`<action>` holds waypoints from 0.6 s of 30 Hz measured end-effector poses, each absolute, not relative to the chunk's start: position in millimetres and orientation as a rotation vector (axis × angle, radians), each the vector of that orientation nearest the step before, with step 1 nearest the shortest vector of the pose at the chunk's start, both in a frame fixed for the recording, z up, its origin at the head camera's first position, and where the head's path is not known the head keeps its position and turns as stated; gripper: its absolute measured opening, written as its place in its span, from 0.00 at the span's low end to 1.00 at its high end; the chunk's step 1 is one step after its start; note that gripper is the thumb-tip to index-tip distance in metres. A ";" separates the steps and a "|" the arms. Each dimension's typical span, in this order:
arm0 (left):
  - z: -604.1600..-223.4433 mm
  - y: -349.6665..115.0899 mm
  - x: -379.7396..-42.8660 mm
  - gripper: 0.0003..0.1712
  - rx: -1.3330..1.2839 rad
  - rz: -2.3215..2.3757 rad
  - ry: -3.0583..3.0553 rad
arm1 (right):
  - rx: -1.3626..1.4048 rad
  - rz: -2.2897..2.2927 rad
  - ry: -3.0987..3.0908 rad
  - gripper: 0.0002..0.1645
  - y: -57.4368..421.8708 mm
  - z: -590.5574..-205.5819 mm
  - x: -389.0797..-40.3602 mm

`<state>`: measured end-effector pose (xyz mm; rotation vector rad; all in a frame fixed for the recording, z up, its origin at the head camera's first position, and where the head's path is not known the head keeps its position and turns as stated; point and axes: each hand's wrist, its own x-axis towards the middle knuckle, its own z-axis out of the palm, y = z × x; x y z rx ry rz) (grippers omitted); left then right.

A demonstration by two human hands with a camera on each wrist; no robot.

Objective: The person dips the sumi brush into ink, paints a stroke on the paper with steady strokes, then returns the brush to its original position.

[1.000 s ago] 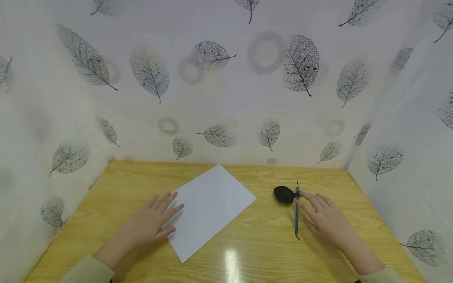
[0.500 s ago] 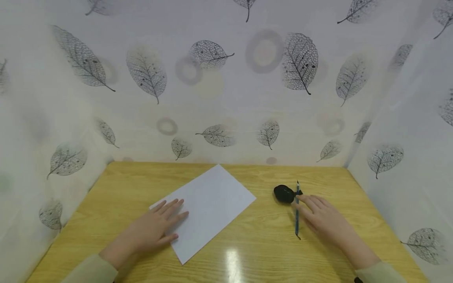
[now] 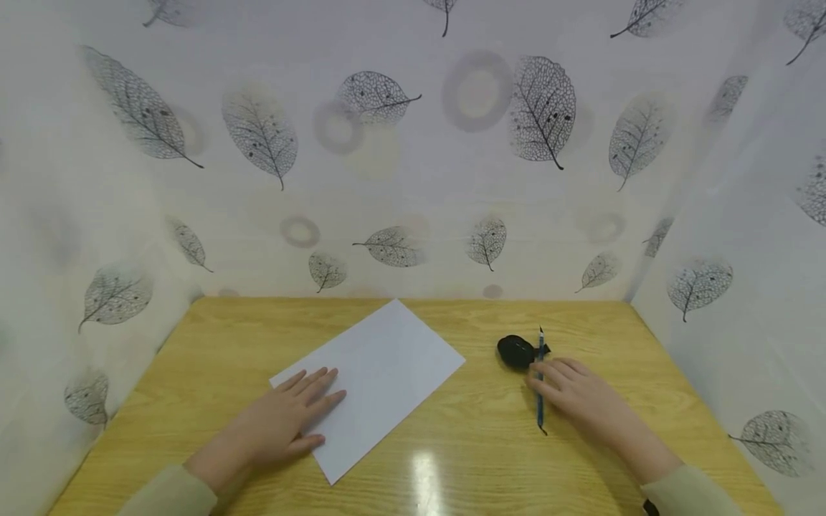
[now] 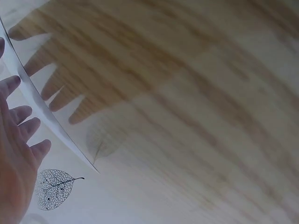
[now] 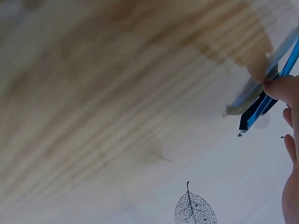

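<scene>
My left hand (image 3: 284, 421) lies with spread, straight fingers on the left corner of a white sheet of paper (image 3: 393, 373). In the left wrist view, the sheet's edge (image 4: 42, 109) shows beyond the fingers of my left hand (image 4: 14, 149). On the right, my right hand (image 3: 574, 390) has bent fingers over the shaft of a blue writing brush (image 3: 540, 417); its thumb is hidden. A finger of my right hand (image 5: 287, 91) crosses the brush (image 5: 259, 111) in the right wrist view. The brush's dark tip points away from me, and its shaft lies across a black object's narrow tail.
That glossy black object (image 3: 515, 352), rounded like a small dish or stone, sits just left of the brush. The wooden table (image 3: 452, 444) ends at a white cloth backdrop (image 3: 413, 179) with leaf prints, which also hangs along both sides.
My left hand has moved right and come down on the sheet, uncovering its left corner. My right hand has slid left over the brush and its fingers have curled. Sheet and brush stay put.
</scene>
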<state>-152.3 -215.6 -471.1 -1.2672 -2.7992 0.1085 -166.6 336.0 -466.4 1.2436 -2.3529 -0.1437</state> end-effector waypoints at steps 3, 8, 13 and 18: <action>-471.3 -216.7 -152.8 0.40 -1.283 0.109 -2.773 | 1.248 -0.152 -2.367 0.35 336.3 -467.6 -166.4; -471.3 -217.5 -153.6 0.40 -1.293 0.102 -2.766 | 1.257 -0.211 -2.367 0.33 335.6 -467.5 -167.0; -471.3 -216.5 -153.0 0.41 -1.280 0.077 -2.851 | 1.268 -0.268 -2.370 0.31 334.5 -466.4 -167.3; -471.6 -214.3 -151.4 0.41 -1.281 0.051 -2.905 | 1.271 -0.301 -2.353 0.25 333.6 -465.7 -167.6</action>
